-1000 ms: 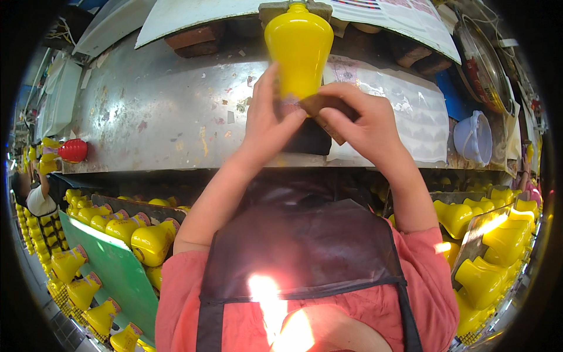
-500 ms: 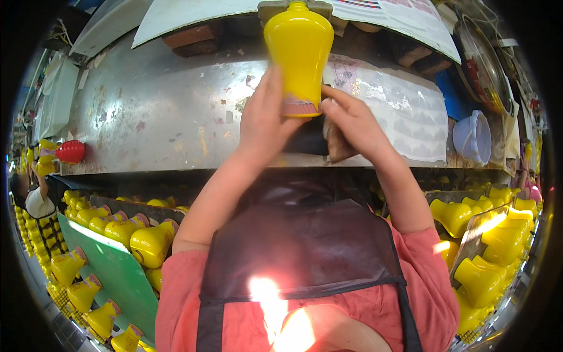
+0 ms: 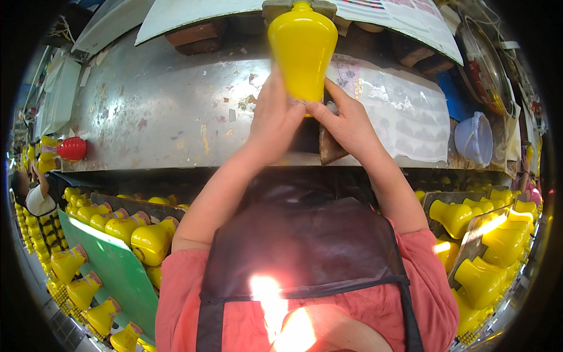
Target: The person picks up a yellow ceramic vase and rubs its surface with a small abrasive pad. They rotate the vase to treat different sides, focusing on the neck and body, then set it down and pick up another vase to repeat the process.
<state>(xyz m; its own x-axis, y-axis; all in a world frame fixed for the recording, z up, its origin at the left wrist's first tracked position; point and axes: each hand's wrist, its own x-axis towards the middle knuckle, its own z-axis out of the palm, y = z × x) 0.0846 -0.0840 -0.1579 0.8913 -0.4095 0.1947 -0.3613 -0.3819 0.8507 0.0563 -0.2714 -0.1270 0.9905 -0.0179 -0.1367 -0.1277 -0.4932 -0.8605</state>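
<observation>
The glossy yellow vase [image 3: 302, 56] stretches from a grey holder [image 3: 275, 12] at its neck toward the person. The left hand [image 3: 272, 117] curls around its near end; at its right side, the right hand [image 3: 345, 117] grips a brown flat pad [image 3: 331, 149], thumb on the vase. Farther right of it, on the tabletop [image 3: 152, 111], lie a white sheet [image 3: 410, 120] and a lavender bucket [image 3: 474, 138].
</observation>
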